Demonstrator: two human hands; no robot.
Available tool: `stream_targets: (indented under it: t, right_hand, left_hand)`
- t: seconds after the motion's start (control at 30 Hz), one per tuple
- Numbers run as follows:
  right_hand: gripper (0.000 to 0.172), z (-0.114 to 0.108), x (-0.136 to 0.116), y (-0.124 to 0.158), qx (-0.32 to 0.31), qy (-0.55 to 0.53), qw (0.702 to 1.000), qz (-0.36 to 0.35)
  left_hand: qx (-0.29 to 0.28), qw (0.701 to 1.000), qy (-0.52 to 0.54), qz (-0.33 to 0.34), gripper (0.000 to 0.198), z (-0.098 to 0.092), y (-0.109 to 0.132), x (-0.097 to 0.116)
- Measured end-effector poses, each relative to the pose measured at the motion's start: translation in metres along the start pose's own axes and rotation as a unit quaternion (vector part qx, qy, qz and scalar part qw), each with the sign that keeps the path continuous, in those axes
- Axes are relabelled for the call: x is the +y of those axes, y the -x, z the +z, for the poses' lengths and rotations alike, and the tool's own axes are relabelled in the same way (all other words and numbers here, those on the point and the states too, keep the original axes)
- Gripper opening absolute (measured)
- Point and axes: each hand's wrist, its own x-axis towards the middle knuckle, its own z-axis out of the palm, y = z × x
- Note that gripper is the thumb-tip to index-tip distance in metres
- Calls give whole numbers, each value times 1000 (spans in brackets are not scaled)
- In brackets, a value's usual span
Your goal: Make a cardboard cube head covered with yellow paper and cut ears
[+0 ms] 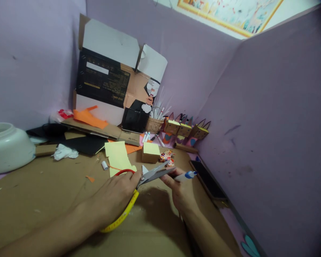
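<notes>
My left hand (117, 194) is closed around the scissors (156, 174), which have one red and one yellow handle loop. Their blades stand slightly apart and point right, toward my right hand (184, 194). Between the fingers of that right hand is a white marker (186, 176) with a blue end. A small white pointed scrap (144, 170) shows by the blades; what holds it is hidden. Just beyond the blades sits a small cardboard box (151, 157) with a pale yellow top. Pale yellow paper (117, 157) with cut edges lies left of it.
A white pot (9, 150) stands at far left, near crumpled tissue (65, 152). An unfolded carton (104, 78) leans on the back wall. Behind are a basket of white sticks (154, 125) and several eared cardboard figures (186, 129). A dark phone-like slab (208, 180) lies right.
</notes>
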Motion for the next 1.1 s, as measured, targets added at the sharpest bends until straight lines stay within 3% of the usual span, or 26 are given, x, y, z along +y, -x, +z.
stream_targets:
  t: [0.6, 1.1]
  right_hand:
    - [15, -2, 1, 0, -9, 14, 1000, 8]
    - [18, 0, -2, -1, 10, -6, 999, 31]
  left_hand:
    - [20, 998, -59, 11, 50, 0, 2, 1]
    - [4, 1000, -24, 15, 43, 2, 2, -3]
